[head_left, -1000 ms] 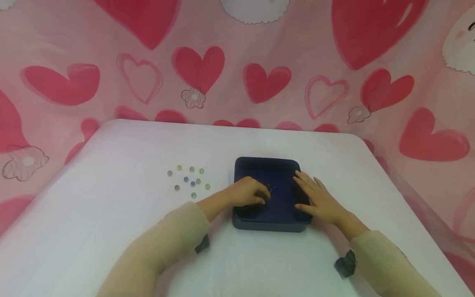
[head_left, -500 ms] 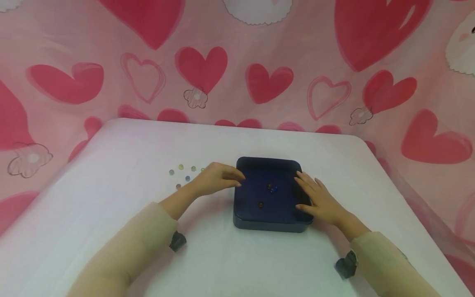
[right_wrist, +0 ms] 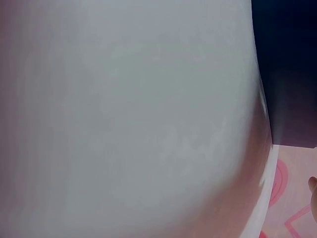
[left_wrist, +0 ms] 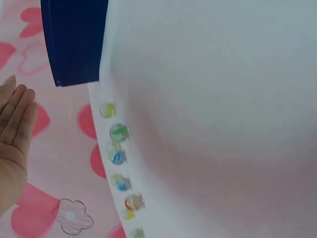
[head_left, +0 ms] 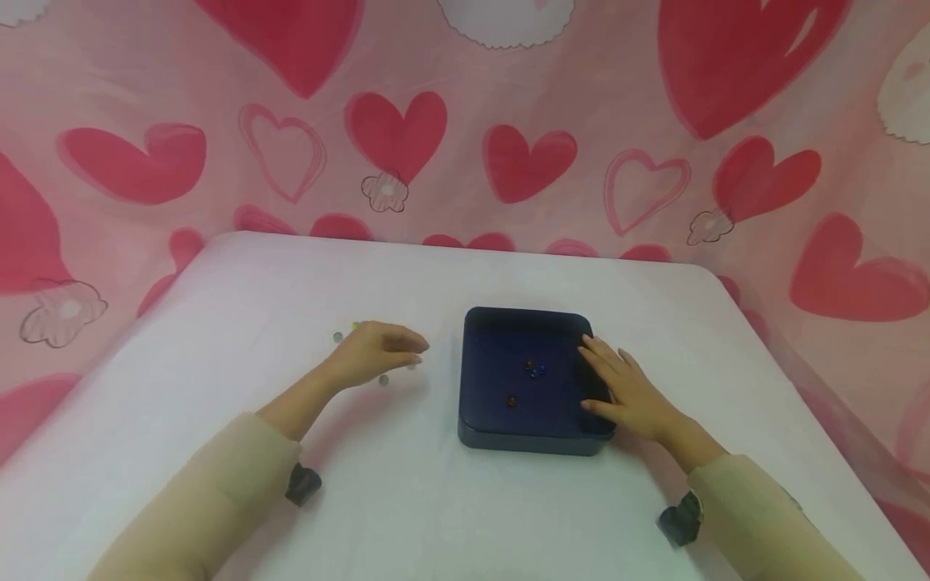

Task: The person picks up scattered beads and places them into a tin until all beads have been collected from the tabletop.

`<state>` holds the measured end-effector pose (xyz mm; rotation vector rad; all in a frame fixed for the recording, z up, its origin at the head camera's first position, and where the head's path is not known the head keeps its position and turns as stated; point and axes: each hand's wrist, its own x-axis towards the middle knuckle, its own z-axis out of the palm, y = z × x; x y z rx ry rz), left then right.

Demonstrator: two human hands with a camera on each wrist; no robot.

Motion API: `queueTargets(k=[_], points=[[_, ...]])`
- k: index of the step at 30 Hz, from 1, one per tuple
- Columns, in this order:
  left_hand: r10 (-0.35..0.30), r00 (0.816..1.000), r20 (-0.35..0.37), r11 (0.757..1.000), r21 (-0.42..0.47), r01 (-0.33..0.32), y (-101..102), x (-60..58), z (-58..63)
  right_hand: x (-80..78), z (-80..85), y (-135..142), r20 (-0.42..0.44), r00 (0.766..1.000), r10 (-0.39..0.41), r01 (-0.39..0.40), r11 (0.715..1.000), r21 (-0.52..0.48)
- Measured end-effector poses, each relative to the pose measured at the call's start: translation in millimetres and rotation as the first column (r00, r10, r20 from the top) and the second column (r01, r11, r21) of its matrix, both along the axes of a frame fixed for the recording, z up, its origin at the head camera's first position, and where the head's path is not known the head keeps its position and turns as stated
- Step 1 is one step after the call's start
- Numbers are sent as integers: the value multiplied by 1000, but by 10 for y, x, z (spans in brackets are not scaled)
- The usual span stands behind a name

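My left hand [head_left: 370,355] hovers above the scattered glass marbles [head_left: 383,379] left of the box, hiding most of them in the head view. Its fingers are loosely extended, and the left wrist view shows nothing in the palm. There the marbles, clear with green, blue, yellow and red swirls, form a line, one a green-swirled marble [left_wrist: 119,132]. A dark blue rectangular box [head_left: 538,444] stands open-topped. On its floor lie a small cluster of blue and amber marbles [head_left: 536,370] and a lone amber marble [head_left: 512,400]. My right hand [head_left: 628,395] rests with spread fingers on the box's right rim.
A white cloth covers the table [head_left: 450,524]. Behind it hangs a pink curtain [head_left: 450,210] printed with hearts. A dark wrist device [head_left: 303,484] hangs below the left sleeve, with a second wrist device [head_left: 680,520] under the right.
My left hand has withdrawn from inside the box and moved left over the loose marbles. A lone amber marble now shows on the box floor. My right hand stays on the rim.
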<state>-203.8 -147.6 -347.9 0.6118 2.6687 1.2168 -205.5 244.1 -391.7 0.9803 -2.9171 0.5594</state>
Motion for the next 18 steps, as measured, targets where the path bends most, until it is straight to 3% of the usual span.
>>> queueTargets(k=[10, 18], points=[[85, 995, -47, 992, -85, -89, -337, 31, -72, 23, 10, -6, -19, 1000, 12, -12, 1000, -23], [164, 986, 24, 982, -94, -161, -580, 28, -109, 20, 1, -9, -16, 1000, 12, -12, 1000, -23]])
